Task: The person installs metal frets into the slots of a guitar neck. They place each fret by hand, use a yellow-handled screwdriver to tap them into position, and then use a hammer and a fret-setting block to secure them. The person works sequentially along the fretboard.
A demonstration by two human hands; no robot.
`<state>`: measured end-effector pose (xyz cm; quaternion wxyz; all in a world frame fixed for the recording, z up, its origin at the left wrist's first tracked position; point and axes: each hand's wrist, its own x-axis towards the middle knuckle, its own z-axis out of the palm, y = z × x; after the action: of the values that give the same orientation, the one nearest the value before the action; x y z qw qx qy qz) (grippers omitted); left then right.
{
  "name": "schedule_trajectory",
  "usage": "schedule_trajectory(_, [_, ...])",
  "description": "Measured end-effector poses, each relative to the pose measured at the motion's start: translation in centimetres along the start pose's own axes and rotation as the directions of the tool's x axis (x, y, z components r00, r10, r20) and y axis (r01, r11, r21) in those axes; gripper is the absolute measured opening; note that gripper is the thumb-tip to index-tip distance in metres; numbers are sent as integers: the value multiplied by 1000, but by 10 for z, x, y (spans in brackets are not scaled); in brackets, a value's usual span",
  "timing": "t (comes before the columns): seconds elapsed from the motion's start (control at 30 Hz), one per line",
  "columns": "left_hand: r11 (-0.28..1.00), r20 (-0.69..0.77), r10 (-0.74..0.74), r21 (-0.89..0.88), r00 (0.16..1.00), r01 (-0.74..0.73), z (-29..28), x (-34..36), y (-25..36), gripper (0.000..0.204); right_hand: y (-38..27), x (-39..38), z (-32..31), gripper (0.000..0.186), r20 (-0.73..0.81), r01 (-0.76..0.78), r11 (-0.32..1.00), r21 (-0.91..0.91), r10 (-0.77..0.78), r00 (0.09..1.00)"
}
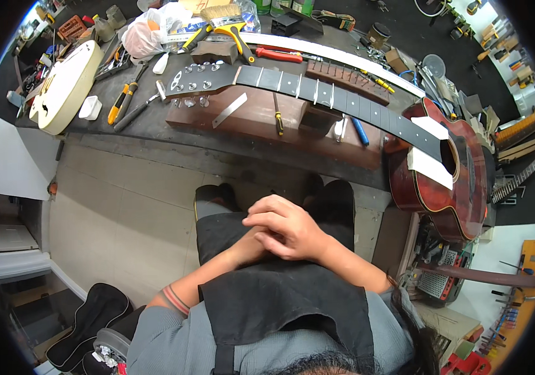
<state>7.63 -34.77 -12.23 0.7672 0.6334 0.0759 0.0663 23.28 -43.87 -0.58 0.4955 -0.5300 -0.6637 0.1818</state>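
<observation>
My right hand [289,230] rests over my left hand [250,247], above the black apron on my lap. The right fingers are loosely bent and slightly apart, with nothing seen in them. Most of my left hand is covered, its fingers out of sight. Beyond both hands, on the bench, lies a dark red acoustic guitar [416,181] with its neck across a brown wooden block [217,119]. No strings show over its black fretboard [358,102]. White sheets [429,167] cover parts of its top beside the fretboard. Neither hand touches the guitar.
Near the neck lie a small screwdriver [279,115], a blue-handled tool [360,131] and red-handled pliers [279,55]. A cream guitar body [67,87] and orange-handled pliers [117,103] are at the left. A brush [224,15] lies behind. A black case [89,322] stands at lower left.
</observation>
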Motion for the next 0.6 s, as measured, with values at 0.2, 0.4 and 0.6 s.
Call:
schedule_trajectory(0.2, [978, 38, -168, -119, 985, 171, -3, -10, 37, 45, -8, 1, 2, 41, 51, 8, 998, -68, -4, 999])
schedule_trajectory(0.4, [690, 41, -247, -695, 968, 205, 2, -28, 28, 44, -9, -15, 6, 42, 73, -39, 993, -112, 48, 996])
schedule_trajectory(0.6, [840, 0, -123, -532, 992, 104, 18, -1, 69, 44, -11, -18, 8, 47, 78, -44, 997, -69, 49, 996])
